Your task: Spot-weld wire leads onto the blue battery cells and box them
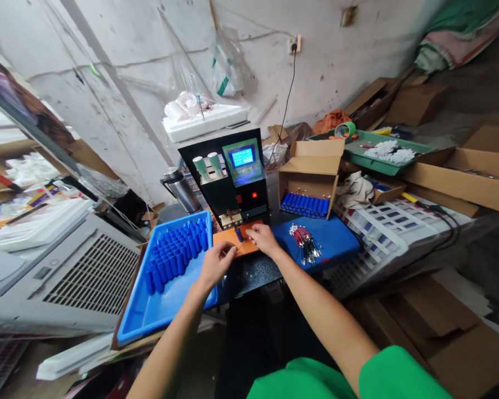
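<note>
My left hand (217,262) hovers at the left edge of an orange pad (228,239), fingers curled together; what they hold, if anything, is hidden. My right hand (263,238) rests on the pad, pinching a small blue battery cell (238,234) just under the electrodes of a black spot welder (228,174). The welder has a lit blue screen and a red light. A blue tray (141,318) of several blue cells lies left of my left hand. A bundle of red wires (305,243) lies on a blue mat (336,239) right of my right hand.
An open cardboard box (314,172) with several blue cells stands behind the mat. A steel jug (182,188) is left of the welder. A grey vented unit (83,271) sits far left, a green tray (378,160) and more cartons at right.
</note>
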`<state>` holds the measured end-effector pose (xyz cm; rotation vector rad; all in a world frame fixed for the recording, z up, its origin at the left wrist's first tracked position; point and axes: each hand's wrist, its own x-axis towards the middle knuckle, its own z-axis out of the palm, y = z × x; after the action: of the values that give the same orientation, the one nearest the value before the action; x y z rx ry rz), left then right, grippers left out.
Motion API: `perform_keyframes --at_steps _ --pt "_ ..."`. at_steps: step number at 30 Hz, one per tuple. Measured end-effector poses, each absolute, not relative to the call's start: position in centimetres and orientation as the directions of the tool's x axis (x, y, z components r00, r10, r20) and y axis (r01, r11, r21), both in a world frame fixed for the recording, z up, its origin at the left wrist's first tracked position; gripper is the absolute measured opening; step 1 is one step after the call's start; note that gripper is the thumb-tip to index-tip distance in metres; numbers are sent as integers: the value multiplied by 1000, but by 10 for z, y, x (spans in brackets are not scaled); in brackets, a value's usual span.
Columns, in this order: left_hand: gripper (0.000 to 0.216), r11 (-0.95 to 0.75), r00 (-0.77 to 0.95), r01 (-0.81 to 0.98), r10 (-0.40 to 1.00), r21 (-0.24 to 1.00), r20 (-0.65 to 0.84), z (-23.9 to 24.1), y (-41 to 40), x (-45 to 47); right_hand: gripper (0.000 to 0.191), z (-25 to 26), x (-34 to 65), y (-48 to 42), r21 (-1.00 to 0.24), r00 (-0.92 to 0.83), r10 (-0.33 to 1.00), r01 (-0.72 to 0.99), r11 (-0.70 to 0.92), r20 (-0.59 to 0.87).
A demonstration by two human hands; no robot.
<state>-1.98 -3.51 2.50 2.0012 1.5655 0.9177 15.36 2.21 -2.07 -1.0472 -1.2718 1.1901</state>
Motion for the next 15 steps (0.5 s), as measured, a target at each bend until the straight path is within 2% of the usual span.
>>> perform_keyframes --at_steps 2,5,11,15 --pt "23 -277 153 683 959 675 238 22 -40 -18 28 -22 153 23 -992 -41 992 -54 114 117" --pt "22 -258 95 633 962 730 257 14 -39 -14 28 -21 154 22 -991 -31 992 -70 117 119" --pt "26 -164 50 422 986 892 158 10 -27 -6 28 -14 163 13 -974 -245 957 -198 111 158" --pt "31 -145 32 349 989 926 143 8 -20 5 28 -13 165 11 -972 -262 949 -200 125 176"
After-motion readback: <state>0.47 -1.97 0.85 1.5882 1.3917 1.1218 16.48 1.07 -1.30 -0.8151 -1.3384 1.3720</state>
